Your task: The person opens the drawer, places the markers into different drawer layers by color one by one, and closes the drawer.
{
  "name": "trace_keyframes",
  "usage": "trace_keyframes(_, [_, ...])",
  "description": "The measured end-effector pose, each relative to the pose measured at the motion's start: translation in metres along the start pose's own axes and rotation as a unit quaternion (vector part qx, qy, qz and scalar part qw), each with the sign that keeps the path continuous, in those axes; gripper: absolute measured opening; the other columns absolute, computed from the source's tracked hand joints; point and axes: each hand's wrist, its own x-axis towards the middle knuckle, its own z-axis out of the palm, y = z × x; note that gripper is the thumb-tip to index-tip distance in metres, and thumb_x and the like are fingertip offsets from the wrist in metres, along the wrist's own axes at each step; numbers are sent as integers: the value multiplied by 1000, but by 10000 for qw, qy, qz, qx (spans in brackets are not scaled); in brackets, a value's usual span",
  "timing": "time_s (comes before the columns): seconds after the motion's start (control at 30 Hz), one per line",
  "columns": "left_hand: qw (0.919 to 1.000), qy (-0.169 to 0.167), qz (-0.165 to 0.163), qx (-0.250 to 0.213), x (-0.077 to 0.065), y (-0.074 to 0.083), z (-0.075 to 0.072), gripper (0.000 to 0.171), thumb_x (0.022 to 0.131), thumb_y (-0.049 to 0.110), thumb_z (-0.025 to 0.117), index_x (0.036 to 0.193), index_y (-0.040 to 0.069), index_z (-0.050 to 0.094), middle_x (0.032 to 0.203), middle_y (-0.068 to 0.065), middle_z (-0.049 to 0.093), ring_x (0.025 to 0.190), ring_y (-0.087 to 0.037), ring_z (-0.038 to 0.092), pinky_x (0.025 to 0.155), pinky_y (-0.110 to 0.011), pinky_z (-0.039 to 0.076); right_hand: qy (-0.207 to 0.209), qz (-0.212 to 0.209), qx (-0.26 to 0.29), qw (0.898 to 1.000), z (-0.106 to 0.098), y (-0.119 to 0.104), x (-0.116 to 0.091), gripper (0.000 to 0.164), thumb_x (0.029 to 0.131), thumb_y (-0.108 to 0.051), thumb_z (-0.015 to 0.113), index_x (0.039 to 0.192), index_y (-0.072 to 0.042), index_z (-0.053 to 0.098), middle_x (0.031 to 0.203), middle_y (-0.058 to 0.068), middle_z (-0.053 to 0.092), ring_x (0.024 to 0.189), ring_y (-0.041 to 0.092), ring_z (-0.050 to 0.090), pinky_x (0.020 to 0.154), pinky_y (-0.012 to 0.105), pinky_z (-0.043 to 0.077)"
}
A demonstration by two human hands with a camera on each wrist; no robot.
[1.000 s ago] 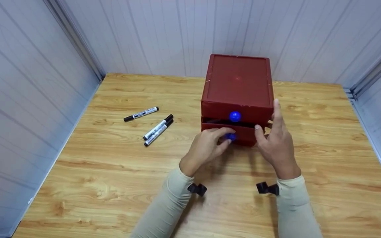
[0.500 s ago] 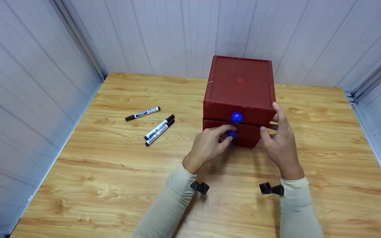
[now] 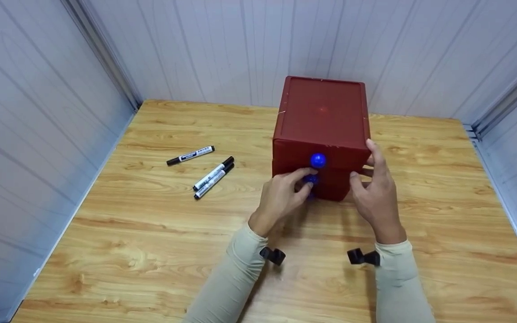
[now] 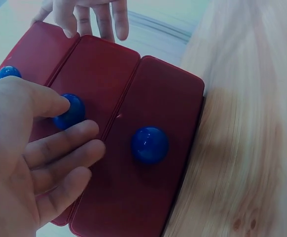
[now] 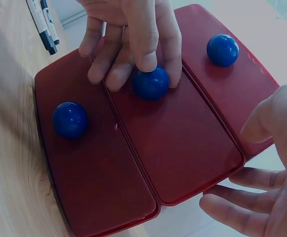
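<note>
A red cabinet [image 3: 323, 112] of three stacked drawers stands on the wooden table, each drawer front bearing a round blue knob. My left hand [image 3: 281, 197] pinches the middle knob [image 5: 151, 85] between thumb and index finger; its other fingers extend close to the drawer fronts. The middle drawer front [image 5: 183, 143] lies level with its neighbours. At the cabinet's right side is my right hand [image 3: 377, 193], fingers extended along the side wall and thumb by the front edge. Above the left hand shows the top knob [image 3: 318, 160]; the bottom knob [image 4: 150, 144] is plain in the left wrist view.
Left of the cabinet, one marker [image 3: 191, 155] lies apart, and two more markers [image 3: 214, 174] lie side by side. Pale panel walls [image 3: 249, 49] close off the table's back and sides.
The middle drawer has slid inward, and the dark gap above it has disappeared. My left hand has kept its pinch on the knob; my right hand has stayed at the cabinet's side.
</note>
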Motion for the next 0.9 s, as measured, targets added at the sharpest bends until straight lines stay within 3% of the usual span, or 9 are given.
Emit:
trace_keyframes(0.17, [9997, 92, 6, -217, 1, 1, 1, 26, 89, 20, 70, 115, 21, 74, 70, 9, 61, 61, -5, 56, 52, -23, 43, 17, -39, -33, 10000, 0, 1, 1, 77, 92, 1, 59, 157, -28, 29, 122, 17, 60, 103, 29, 66, 73, 41, 59])
trace_keyframes(0.3, [9987, 175, 44, -468, 1, 4, 0, 25, 86, 17, 72, 112, 14, 72, 74, 5, 63, 67, -7, 58, 58, -23, 45, 20, -95, -58, 9999, 0, 2, 0, 76, 92, 0, 59, 157, -27, 30, 122, 16, 60, 103, 27, 66, 73, 34, 59])
trace_keyframes(0.47, [9875, 362, -14, -1532, 4, 10, -1, 26, 86, 11, 71, 109, 5, 60, 87, -2, 67, 72, -10, 63, 63, -24, 52, 24, -195, -65, 9998, -1, 2, 1, 75, 93, -1, 59, 157, -26, 30, 123, 16, 60, 102, 27, 66, 73, 37, 59])
trace_keyframes(0.57, [9764, 401, 69, -2120, 4, 14, -2, 37, 87, 10, 70, 118, 6, 50, 98, -6, 68, 74, -8, 64, 63, -23, 53, -18, -237, -54, 9997, -2, 1, 1, 74, 94, 0, 59, 157, -26, 30, 123, 17, 60, 101, 29, 67, 73, 39, 59])
trace_keyframes(0.67, [9709, 349, 250, -2357, 5, 17, -4, 52, 89, 10, 69, 135, 10, 45, 106, -8, 68, 76, -9, 64, 62, -23, 54, -108, -180, 44, 9998, -4, 1, 2, 73, 94, -1, 59, 157, -27, 30, 123, 16, 60, 100, 30, 67, 74, 29, 58])
trace_keyframes(0.8, [9700, 119, 442, -2386, 7, 21, -6, 63, 92, 11, 67, 149, 16, 42, 113, -7, 66, 77, -9, 63, 64, -23, 54, -172, -121, 146, 9997, -6, 3, 2, 73, 95, 1, 56, 157, -29, 31, 124, 15, 60, 99, 32, 67, 73, 16, 53])
trace_keyframes(0.9, [9699, 24, 430, -2397, 8, 24, -8, 60, 94, 11, 66, 150, 15, 44, 116, -6, 64, 78, -10, 61, 65, -24, 54, -184, -169, 113, 9996, -7, 5, 2, 73, 94, 5, 52, 156, -28, 32, 124, 16, 60, 101, 33, 66, 71, 16, 52])
